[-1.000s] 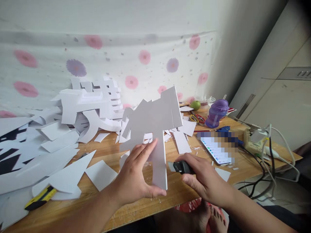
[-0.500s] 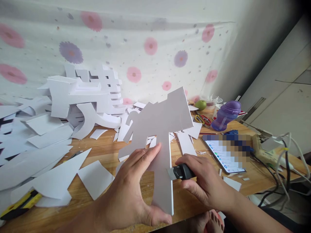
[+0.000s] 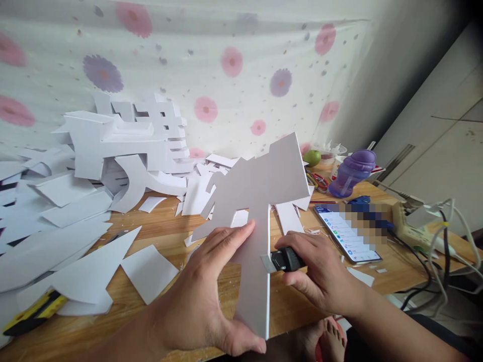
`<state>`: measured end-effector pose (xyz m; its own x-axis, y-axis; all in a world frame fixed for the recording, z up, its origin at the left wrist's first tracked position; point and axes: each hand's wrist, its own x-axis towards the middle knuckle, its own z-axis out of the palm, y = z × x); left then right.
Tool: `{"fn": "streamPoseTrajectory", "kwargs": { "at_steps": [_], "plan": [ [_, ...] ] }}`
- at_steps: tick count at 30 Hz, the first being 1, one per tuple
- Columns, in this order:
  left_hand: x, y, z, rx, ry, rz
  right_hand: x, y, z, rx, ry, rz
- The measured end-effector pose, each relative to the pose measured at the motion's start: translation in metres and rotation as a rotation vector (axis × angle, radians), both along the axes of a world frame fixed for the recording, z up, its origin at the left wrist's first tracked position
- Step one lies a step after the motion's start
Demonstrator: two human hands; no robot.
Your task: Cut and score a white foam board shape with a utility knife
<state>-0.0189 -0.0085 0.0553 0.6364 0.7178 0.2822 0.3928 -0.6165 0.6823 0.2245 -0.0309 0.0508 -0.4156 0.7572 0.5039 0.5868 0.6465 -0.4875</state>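
Note:
A white foam board cutout (image 3: 260, 183) of irregular shape is held up, tilted, over the table's front edge. My left hand (image 3: 204, 286) grips its long lower strip from the left, thumb at the bottom end and fingers higher up. Wrapped in my right hand (image 3: 320, 271) is a black utility knife (image 3: 289, 259). Its short blade lies against the strip's right edge. The palm hides the rest of the knife's handle.
Stacked white cutouts (image 3: 121, 146) and loose pieces (image 3: 150, 273) cover the left side, with a yellow-black cutter (image 3: 35, 311) in front. To the right are a phone (image 3: 347, 236), purple bottle (image 3: 352, 173), scissors (image 3: 318, 182), green fruit (image 3: 312, 158) and a power strip with cables (image 3: 415, 231).
The board's upper part has swung slightly right. My right hand with the knife has shifted a little relative to the strip's edge, and the view has tilted slightly.

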Motion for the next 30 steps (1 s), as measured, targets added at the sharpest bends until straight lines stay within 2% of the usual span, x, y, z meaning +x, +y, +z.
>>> {"fn": "streamPoseTrajectory", "kwargs": {
  "at_steps": [14, 20, 26, 30],
  "plan": [
    [0.000, -0.001, 0.001, 0.014, -0.050, -0.043, 0.000, 0.000, -0.001, 0.063, 0.020, -0.029],
    [0.000, -0.003, 0.001, 0.002, -0.046, -0.018, 0.001, 0.003, -0.002, 0.047, 0.047, -0.030],
    [0.003, -0.006, 0.000, 0.089, -0.037, -0.045, 0.009, 0.010, -0.002, -0.015, 0.064, -0.106],
    [0.001, -0.003, 0.001, 0.049, -0.007, -0.004, 0.005, 0.005, -0.003, -0.004, 0.030, -0.037]
  ]
}}
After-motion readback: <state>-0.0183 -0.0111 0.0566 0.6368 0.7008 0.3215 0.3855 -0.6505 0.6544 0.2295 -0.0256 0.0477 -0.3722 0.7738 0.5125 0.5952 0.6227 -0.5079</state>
